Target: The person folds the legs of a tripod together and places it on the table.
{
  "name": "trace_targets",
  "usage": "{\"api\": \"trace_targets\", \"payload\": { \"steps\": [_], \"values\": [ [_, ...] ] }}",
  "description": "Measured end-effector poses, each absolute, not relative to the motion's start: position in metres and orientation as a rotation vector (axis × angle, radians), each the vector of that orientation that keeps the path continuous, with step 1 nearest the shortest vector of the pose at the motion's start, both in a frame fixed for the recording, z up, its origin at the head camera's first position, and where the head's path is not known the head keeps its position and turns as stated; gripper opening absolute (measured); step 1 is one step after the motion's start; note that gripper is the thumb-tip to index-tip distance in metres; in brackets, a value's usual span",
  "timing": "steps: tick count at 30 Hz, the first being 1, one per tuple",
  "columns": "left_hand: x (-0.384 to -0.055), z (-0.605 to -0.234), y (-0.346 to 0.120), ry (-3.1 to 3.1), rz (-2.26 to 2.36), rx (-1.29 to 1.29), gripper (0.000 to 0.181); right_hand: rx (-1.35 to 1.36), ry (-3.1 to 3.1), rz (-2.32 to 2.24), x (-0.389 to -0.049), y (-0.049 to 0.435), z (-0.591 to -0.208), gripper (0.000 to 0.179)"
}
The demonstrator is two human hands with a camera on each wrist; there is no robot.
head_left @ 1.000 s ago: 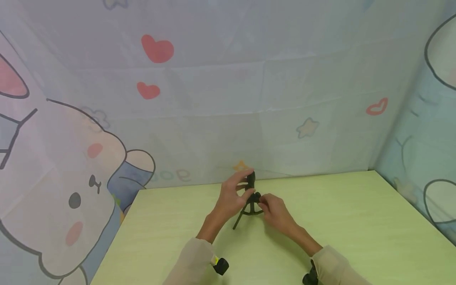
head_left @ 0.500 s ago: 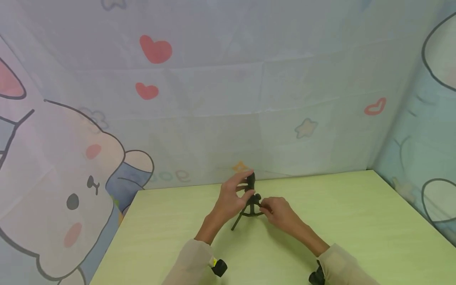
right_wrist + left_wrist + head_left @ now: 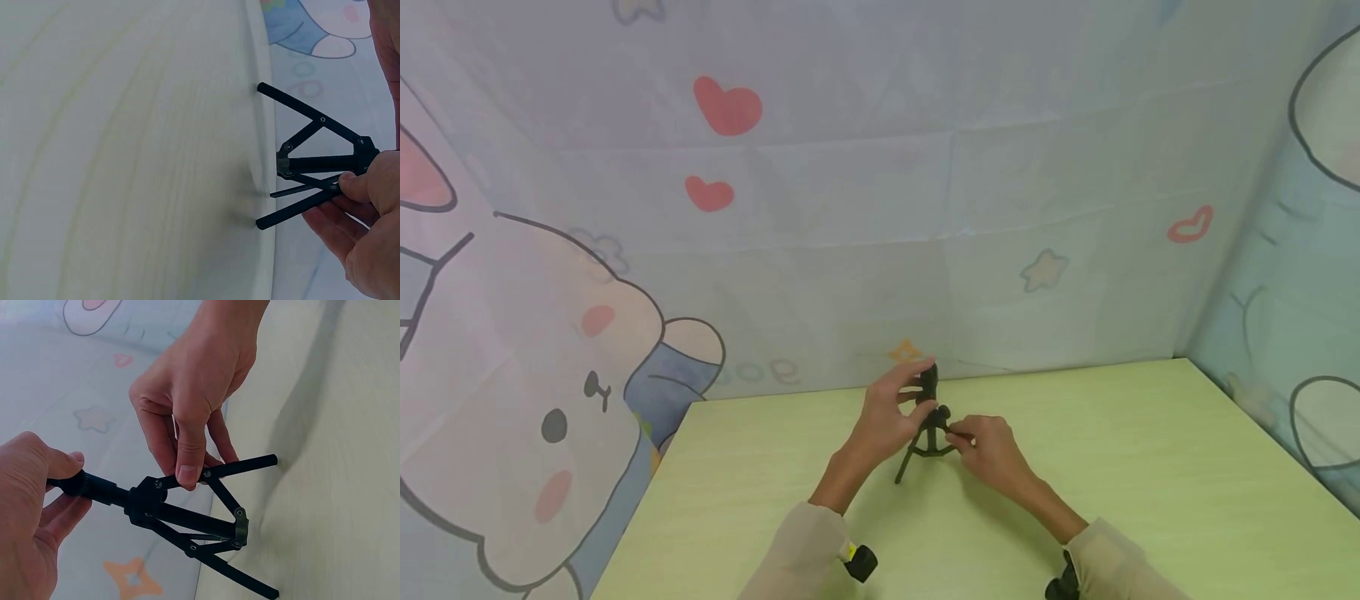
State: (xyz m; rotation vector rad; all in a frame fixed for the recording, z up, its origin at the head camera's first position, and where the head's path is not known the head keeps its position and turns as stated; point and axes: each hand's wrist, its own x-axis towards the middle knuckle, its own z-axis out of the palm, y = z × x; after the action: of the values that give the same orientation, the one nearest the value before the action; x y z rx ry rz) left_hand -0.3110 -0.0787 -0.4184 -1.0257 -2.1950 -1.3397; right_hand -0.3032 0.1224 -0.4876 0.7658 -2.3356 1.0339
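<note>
A small black tripod (image 3: 194, 515) stands upright near the back of the table, its legs spread and joined by braces to the centre column. With thumb and fingers my left hand (image 3: 883, 417) grips its upper part, near the top. My right hand (image 3: 992, 450) pinches one tripod leg between thumb and fingers, close to the leg's upper end, as the left wrist view shows. In the right wrist view the leg tips point toward the tabletop, and the right thumb and fingers (image 3: 331, 228) lie around the nearer leg.
The pale yellow-green table (image 3: 737, 500) reaches back to a cloth backdrop (image 3: 850, 208) printed with hearts, stars and a cartoon animal. Another cloth wall (image 3: 1285, 292) stands along the right side. A small black camera (image 3: 861, 564) sits at the left wrist.
My right hand has lowered slightly and moved a little along the tripod leg. One leg on the left has shifted slightly. My left hand has kept its place on the upper part.
</note>
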Motion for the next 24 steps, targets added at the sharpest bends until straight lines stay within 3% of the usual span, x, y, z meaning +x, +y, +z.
{"api": "trace_targets", "payload": {
  "steps": [24],
  "values": [
    [-0.3101, -0.4161, -0.0819, -2.183, -1.301, -1.047, 0.057, 0.683, -2.198, 1.279, -0.3024, 0.1181, -0.4958, 0.008]
  ]
}}
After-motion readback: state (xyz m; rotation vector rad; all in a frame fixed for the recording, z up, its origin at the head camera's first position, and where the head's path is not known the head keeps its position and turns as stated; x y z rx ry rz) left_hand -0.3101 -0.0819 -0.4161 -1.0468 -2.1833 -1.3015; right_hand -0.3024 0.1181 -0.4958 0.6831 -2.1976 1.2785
